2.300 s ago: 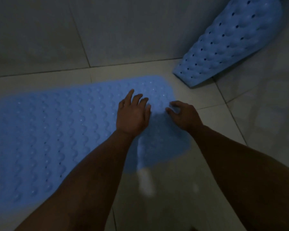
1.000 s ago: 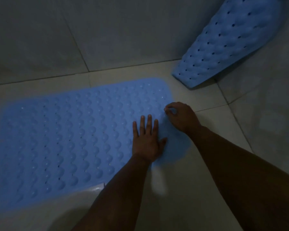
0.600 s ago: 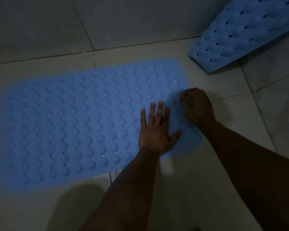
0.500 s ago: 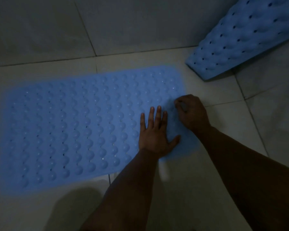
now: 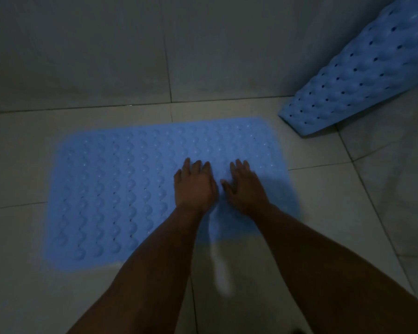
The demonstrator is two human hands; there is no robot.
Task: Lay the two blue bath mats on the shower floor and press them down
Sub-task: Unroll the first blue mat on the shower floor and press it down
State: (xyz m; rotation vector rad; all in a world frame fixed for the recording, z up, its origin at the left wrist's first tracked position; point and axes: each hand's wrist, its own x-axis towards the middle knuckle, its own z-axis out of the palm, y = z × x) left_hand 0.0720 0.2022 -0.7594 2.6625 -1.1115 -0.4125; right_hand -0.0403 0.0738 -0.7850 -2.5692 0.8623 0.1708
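Note:
One blue bath mat (image 5: 121, 184) with rows of round bumps lies flat on the pale tiled shower floor (image 5: 323, 213). My left hand (image 5: 194, 186) and my right hand (image 5: 245, 186) lie side by side, palms down with fingers stretched forward, on the mat's right part. A second blue mat (image 5: 362, 75), dimpled and full of small holes, leans tilted in the far right corner, its lower end on the floor just beyond the flat mat's far right corner.
Grey tiled walls (image 5: 106, 49) rise right behind the flat mat and on the right side. Bare floor tiles lie in front of the mat and to its right. The light is dim.
My right hand has uncurled from the mat's right edge and now lies flat beside the left. The left hand has moved a little forward. The view has pulled back.

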